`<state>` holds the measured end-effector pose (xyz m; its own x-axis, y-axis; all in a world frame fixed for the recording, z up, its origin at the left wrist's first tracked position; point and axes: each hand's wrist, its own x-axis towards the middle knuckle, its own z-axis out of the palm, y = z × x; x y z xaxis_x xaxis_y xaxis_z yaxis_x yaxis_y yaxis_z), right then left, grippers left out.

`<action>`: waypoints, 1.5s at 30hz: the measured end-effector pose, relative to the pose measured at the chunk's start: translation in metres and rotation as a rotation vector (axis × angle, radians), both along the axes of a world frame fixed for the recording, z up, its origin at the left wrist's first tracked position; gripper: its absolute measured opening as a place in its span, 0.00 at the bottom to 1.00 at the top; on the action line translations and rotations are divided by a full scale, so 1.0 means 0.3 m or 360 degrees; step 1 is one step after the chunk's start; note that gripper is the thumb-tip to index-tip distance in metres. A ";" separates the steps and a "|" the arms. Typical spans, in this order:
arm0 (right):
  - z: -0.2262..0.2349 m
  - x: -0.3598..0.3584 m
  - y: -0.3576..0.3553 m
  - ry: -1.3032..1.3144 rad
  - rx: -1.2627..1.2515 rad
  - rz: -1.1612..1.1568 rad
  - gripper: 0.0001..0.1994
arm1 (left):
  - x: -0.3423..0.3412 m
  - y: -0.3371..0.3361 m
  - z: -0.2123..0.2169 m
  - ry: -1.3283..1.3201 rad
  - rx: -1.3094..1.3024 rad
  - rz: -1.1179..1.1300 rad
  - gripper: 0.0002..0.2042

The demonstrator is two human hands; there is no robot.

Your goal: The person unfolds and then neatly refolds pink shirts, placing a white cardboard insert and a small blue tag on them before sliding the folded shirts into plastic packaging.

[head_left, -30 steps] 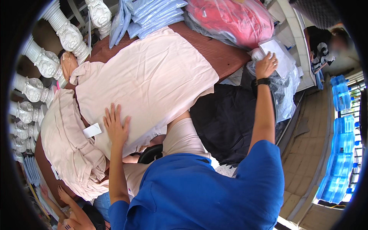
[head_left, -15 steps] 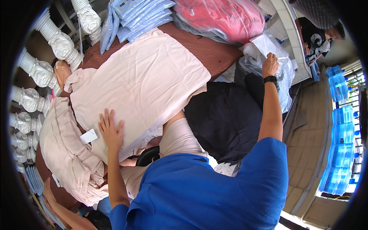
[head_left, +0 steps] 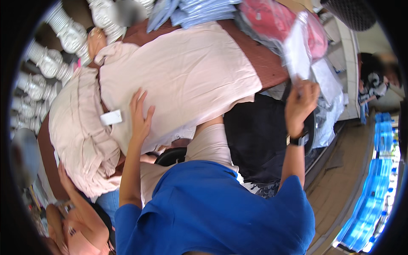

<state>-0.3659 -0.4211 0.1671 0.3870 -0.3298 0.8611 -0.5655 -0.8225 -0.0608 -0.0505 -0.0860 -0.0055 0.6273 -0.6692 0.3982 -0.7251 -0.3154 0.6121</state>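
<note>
The pink garment (head_left: 182,68) lies flat and unbagged on the table (head_left: 272,70), the left hand (head_left: 140,117) on it with fingers slightly spread. The right hand (head_left: 301,108) pinches blurred whitish plastic (head_left: 297,51) in its fingers; the blue packs (head_left: 204,15) beyond look finished.
</note>
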 end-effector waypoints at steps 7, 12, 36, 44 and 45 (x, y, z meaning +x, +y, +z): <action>-0.387 0.291 0.498 0.0356 0.0496 0.1272 0.24 | 0.047 -0.049 0.124 0.2281 -0.1144 -0.0508 0.32; -0.484 0.364 0.638 0.0953 0.0876 0.1774 0.25 | 0.139 0.074 -0.023 0.1672 -0.0687 0.0353 0.29; 0.215 0.782 0.541 -0.0317 0.0280 0.1981 0.09 | 0.121 0.194 0.618 -0.0109 -0.1346 -0.0073 0.09; -0.242 0.658 0.439 0.0284 0.0680 0.1485 0.13 | 0.059 0.168 0.201 -0.0242 -0.0396 0.0011 0.18; -0.329 0.649 0.419 0.0329 0.0772 0.1417 0.14 | 0.045 0.163 0.138 -0.0216 -0.0274 0.0014 0.17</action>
<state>-0.1712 -0.2953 0.0685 0.7860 -0.1452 0.6009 0.1988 -0.8610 -0.4681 -0.0369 -0.0371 0.0357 0.5659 -0.5786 0.5874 -0.8021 -0.2215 0.5546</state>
